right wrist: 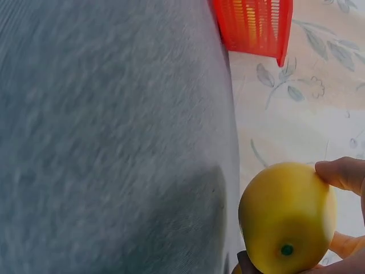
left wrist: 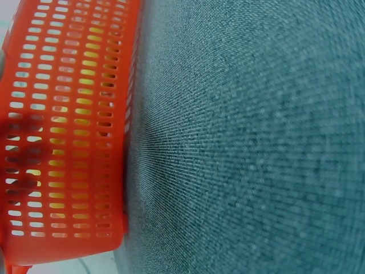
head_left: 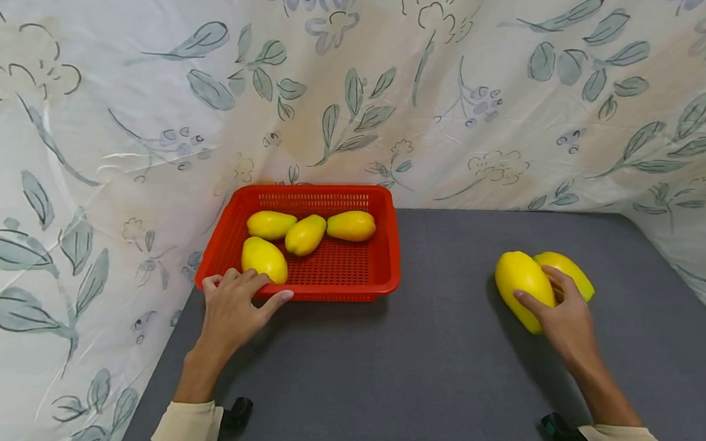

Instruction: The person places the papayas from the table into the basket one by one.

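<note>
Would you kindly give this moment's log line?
left hand: holding red rectangular plastic basket; right hand: holding yellow oval fruit; basket: four yellow fruits

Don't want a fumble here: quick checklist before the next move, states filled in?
1. Right hand grips near yellow fruit: ok.
2. Left hand holds red basket by its rim: ok.
3. Basket upright on table: ok.
4. Room inside: ok, bare floor at front right.
5. Gripped fruit over basket: not ok, well to its right.
6. Second fruit free of right hand: cannot tell.
</note>
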A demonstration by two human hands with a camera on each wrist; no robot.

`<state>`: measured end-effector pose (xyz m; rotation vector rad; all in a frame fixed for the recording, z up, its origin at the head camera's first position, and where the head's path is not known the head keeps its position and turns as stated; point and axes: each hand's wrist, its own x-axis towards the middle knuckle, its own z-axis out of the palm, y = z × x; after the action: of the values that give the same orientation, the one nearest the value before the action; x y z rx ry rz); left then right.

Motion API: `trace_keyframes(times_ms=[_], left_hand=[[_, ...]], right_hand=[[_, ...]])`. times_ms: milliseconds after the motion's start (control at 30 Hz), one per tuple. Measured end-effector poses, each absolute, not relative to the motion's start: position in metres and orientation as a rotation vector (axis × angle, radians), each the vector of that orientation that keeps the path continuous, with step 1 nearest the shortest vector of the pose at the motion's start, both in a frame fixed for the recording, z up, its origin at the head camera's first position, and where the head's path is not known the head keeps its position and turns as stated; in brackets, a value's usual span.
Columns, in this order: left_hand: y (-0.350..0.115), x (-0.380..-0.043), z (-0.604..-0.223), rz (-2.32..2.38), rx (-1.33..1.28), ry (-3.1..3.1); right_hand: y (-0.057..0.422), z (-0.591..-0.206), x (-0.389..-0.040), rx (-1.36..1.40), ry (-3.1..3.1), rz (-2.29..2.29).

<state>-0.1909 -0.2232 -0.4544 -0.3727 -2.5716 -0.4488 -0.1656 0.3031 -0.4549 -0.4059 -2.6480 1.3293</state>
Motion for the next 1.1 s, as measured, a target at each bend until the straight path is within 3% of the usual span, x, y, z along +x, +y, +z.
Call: trace_keyframes(times_ms=[1100], left_hand=[[-0.224,-0.191,-0.454,-0.457,-0.379,-2.569]], right_hand=[[0.253,-0.421,-0.163,-0.180,-2.554,1.458]])
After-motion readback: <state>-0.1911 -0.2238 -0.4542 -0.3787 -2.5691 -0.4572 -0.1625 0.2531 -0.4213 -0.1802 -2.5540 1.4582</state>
